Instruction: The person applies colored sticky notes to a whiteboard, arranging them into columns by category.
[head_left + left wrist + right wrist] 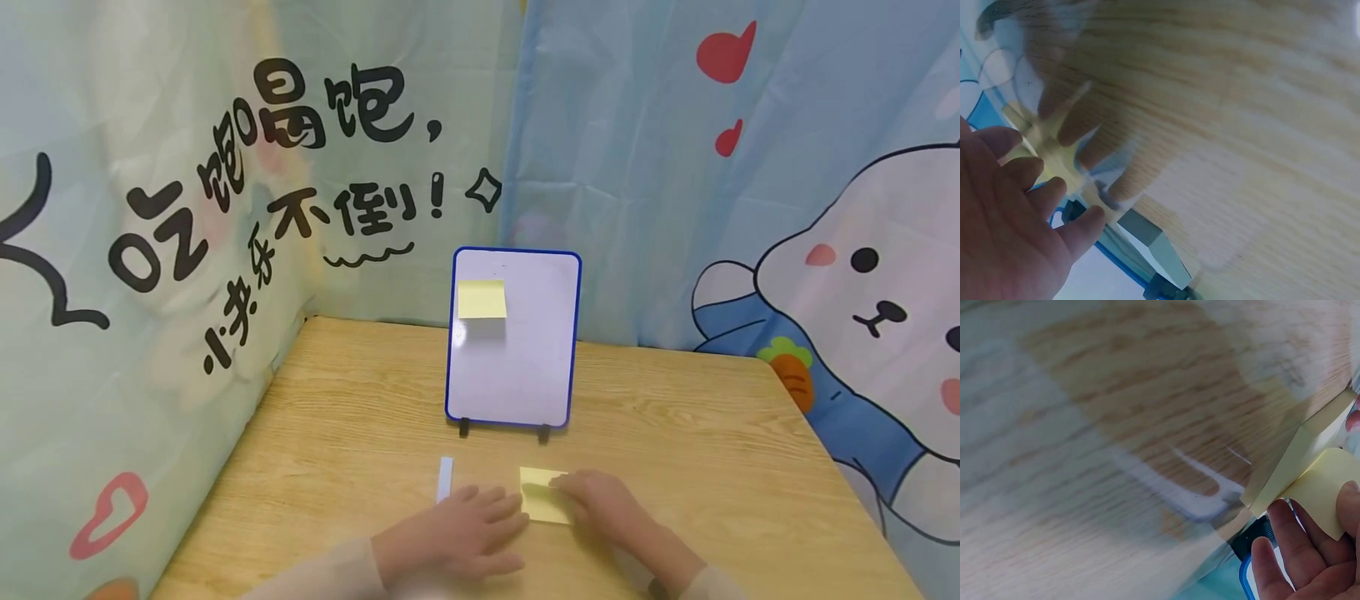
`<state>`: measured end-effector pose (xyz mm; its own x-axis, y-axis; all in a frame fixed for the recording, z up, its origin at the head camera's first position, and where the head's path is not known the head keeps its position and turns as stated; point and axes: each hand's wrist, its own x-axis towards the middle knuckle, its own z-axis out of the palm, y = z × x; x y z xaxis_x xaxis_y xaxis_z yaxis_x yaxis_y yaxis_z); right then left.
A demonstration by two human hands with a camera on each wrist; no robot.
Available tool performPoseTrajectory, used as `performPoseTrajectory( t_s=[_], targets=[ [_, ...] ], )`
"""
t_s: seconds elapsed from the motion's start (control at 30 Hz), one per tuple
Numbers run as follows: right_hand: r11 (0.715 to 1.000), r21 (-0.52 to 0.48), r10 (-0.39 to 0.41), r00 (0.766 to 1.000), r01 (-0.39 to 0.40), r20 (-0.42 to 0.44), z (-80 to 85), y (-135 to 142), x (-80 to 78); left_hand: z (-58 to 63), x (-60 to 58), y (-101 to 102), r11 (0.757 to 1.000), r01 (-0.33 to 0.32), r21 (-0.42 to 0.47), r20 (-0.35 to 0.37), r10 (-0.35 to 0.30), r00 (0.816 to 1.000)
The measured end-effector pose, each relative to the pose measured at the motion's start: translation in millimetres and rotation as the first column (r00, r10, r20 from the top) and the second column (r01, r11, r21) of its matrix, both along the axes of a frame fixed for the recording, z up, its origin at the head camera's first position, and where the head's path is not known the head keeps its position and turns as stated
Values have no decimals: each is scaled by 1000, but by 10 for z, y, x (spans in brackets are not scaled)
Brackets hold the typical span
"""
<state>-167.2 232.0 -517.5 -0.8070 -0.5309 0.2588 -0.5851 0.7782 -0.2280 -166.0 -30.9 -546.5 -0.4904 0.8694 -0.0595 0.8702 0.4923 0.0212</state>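
My right hand [607,508] pinches a yellow sticky note [1322,487] between thumb and fingers. The sheet curls up from a thick yellow sticky note pad [534,504] that lies on the table. In the right wrist view the side of the pad [1304,453] shows just beyond the sheet. Left of the pad, my left hand [465,533] is held palm down with its fingers spread, holding nothing. Its fingertips are close to the pad's left edge; whether they touch it I cannot tell. Another yellow sticky note [482,300] is stuck on the upper left of a small whiteboard [525,358].
The blue-framed whiteboard stands upright on black feet [543,433] behind the hands. A narrow pale block [446,477] lies on the wooden table [360,400], just beyond the left hand. Printed curtains [615,167] hang behind and at the sides.
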Motion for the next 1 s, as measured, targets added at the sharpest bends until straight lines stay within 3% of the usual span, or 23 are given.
performPoseTrajectory(
  t_s=[0.13,0.43,1.0],
  targets=[
    [1000,2,-15,1000,15,-1,-9,1,-6,29,13,12,1000,1,-13,-7,-1,1000],
    [999,11,-50,999,49,16,-16,-1,-18,187,-11,64,1000,-7,0,93,7,996],
    [999,-34,-28,994,25,-103,-72,27,-95,157,-5,39,999,-13,-42,99,17,995]
  ],
)
